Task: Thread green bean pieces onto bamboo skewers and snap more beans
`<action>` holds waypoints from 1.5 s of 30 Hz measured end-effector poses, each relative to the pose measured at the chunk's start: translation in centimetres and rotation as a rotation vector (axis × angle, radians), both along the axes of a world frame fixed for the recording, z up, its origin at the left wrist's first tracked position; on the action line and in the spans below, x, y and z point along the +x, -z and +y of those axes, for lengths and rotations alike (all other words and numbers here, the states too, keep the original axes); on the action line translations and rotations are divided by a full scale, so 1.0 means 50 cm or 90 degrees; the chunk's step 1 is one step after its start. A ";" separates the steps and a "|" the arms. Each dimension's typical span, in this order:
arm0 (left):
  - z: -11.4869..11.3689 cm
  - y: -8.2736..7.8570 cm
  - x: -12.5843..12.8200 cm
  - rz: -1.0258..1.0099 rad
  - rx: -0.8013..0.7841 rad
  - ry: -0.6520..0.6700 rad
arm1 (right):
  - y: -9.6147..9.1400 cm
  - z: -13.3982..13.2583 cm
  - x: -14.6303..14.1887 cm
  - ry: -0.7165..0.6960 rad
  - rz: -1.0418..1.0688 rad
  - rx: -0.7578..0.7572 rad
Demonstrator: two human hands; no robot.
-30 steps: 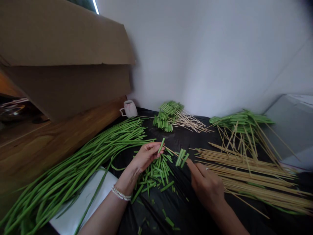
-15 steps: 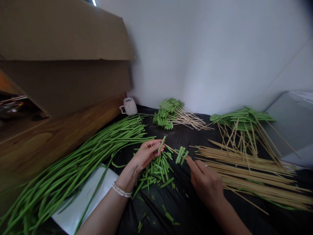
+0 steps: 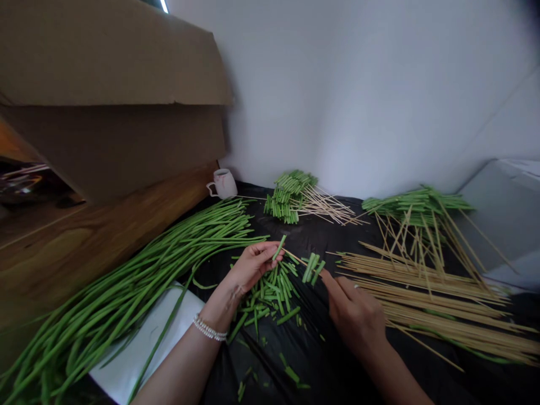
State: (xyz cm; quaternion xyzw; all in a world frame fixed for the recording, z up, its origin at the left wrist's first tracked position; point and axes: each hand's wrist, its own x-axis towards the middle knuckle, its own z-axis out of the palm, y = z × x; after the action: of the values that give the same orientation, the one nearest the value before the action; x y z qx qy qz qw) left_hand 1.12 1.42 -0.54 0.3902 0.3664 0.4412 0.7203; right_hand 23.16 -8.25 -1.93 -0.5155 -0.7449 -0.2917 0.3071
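My left hand pinches a short green stem piece at the tip of a thin wooden skewer. My right hand grips that skewer lower down, fingers closed. A few cut green pieces sit threaded on the skewer between my hands. Under my left hand lies a loose heap of cut stem pieces on the black sheet.
Long uncut green stems stretch along the left, over a white board. Bare skewers lie at right. Loaded skewers are piled at the back and back right. A white mug and a cardboard box stand left.
Both hands stay almost still with the skewer between them. The camera view shifted slightly.
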 end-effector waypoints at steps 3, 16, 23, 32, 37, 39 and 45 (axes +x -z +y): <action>0.000 0.000 0.000 -0.004 0.002 -0.003 | 0.002 0.000 0.000 -0.004 0.004 -0.005; 0.001 -0.003 0.001 0.008 -0.021 -0.017 | 0.005 0.000 -0.001 -0.019 0.010 -0.013; -0.003 -0.012 0.007 0.027 -0.018 -0.011 | 0.004 -0.002 -0.008 -0.016 0.010 -0.011; 0.000 -0.006 0.004 0.036 -0.043 -0.013 | 0.011 -0.004 -0.010 -0.003 0.009 -0.032; -0.007 0.000 0.014 0.011 -0.047 0.013 | 0.014 -0.004 -0.013 -0.008 0.019 -0.031; -0.010 0.001 0.018 0.001 -0.055 0.024 | 0.013 -0.004 -0.013 -0.009 0.025 -0.030; -0.019 0.001 0.030 0.025 -0.053 0.037 | 0.009 -0.007 -0.016 -0.010 0.020 -0.036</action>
State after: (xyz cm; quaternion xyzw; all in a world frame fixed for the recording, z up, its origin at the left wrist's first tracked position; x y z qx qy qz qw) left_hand 2.59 0.46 -0.58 0.3791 0.3871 0.3965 0.7411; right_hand 22.34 -8.58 -2.36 -0.5226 -0.7521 -0.2595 0.3065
